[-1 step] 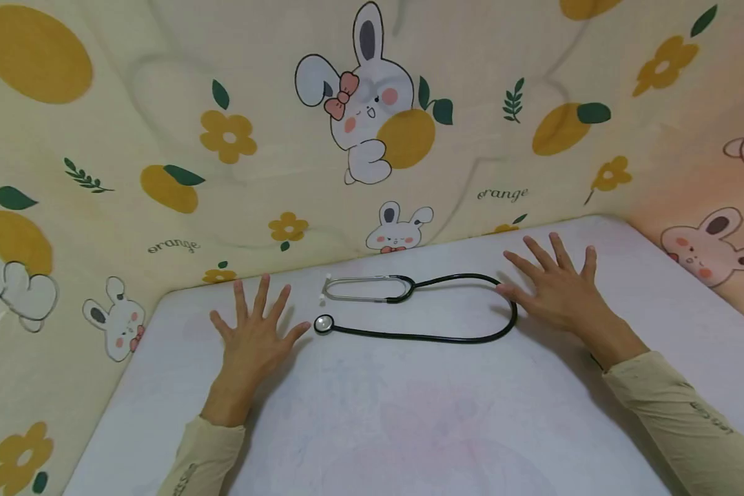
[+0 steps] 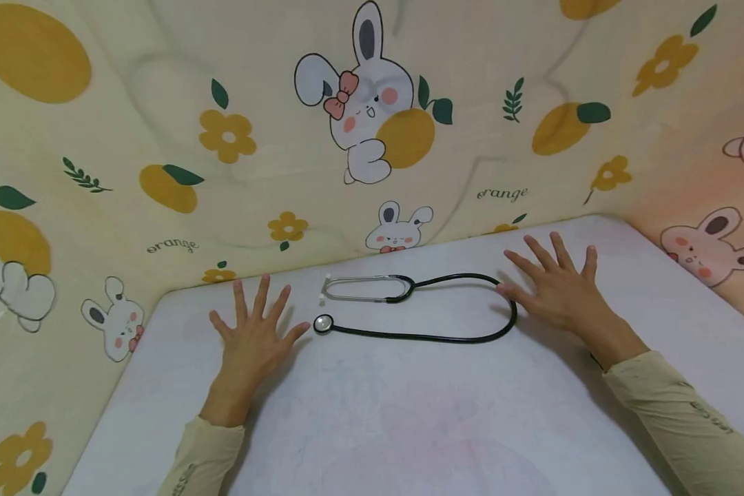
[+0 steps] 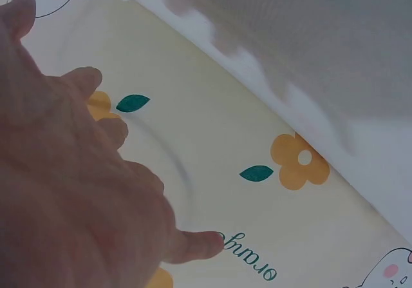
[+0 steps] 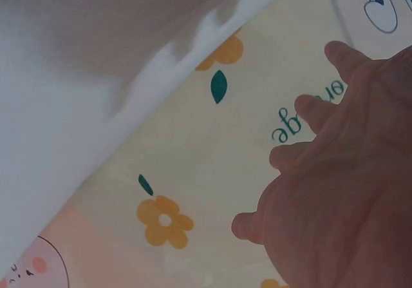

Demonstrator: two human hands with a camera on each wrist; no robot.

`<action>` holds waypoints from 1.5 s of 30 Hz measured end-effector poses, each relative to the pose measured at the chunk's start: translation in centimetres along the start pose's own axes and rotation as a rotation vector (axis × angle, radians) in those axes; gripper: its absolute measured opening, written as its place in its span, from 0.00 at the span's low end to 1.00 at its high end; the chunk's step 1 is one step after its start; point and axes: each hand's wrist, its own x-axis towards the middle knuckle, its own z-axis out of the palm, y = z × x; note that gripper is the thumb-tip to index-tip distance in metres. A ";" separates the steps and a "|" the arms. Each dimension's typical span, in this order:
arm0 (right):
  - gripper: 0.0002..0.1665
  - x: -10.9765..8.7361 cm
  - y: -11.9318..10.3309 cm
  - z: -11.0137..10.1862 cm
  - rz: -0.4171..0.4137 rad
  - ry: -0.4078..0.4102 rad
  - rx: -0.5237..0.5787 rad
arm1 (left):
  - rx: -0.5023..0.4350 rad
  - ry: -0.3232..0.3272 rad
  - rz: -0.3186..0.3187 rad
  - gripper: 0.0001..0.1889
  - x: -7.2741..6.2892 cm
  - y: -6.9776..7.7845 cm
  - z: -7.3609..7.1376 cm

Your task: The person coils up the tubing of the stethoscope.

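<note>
A black stethoscope lies on the white surface, its tube bent into a loop toward the right. Its round chest piece and metal ear tubes with pale ear tips are at the left end. My left hand is spread, palm down, its thumb tip just left of the chest piece. My right hand is spread too, and its thumb overlaps the bend of the tube in the head view. Both hands hold nothing. In the wrist views the left hand and right hand show straight, splayed fingers.
The white tabletop ends at the back and sides against a cream cloth wall printed with rabbits, oranges and flowers. Long beige sleeves cover both forearms.
</note>
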 end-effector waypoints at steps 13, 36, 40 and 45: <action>0.48 -0.2 0.1 0.0 -0.003 -0.006 0.007 | -0.014 -0.016 -0.016 0.43 -0.1 -0.2 -0.1; 0.32 0.6 -2.9 0.9 -0.229 0.237 -0.009 | 0.058 0.031 0.156 0.34 1.9 2.3 1.0; 0.31 1.2 -4.9 1.6 -0.289 0.229 -0.036 | 0.024 0.083 0.267 0.29 3.8 3.0 1.5; 0.29 2.8 -7.7 2.1 -0.326 0.162 -0.094 | -0.027 0.038 0.434 0.30 6.3 4.3 1.7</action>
